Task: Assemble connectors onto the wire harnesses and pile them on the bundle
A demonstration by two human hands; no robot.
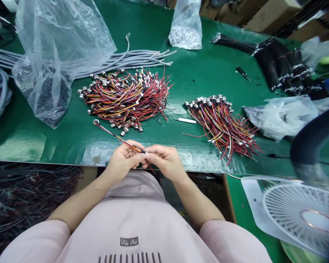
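Between my two hands, at the table's front edge, is a wire harness (pixel 113 135) of red, black, white and yellow wires. Its round metal connector (pixel 96 122) points away to the upper left and rests near the large pile. My left hand (pixel 125 157) is closed around the wires. With thumb and fingertips, my right hand (pixel 163 159) pinches the same wires by a small white and black part (pixel 144 151). Loose red wire ends hang below the fingers. Beyond lie a big pile of similar harnesses (pixel 126 95) and a smaller bundle (pixel 224 124) to the right.
Grey cables (pixel 142 58) and a clear plastic bag (pixel 63 40) lie at the left. A bag of metal parts (pixel 185 34) stands at the back. Black wire bundles (pixel 276 62) are at far right, a white marker-like stick (pixel 186 120) centrally, and a fan (pixel 298 212) at lower right.
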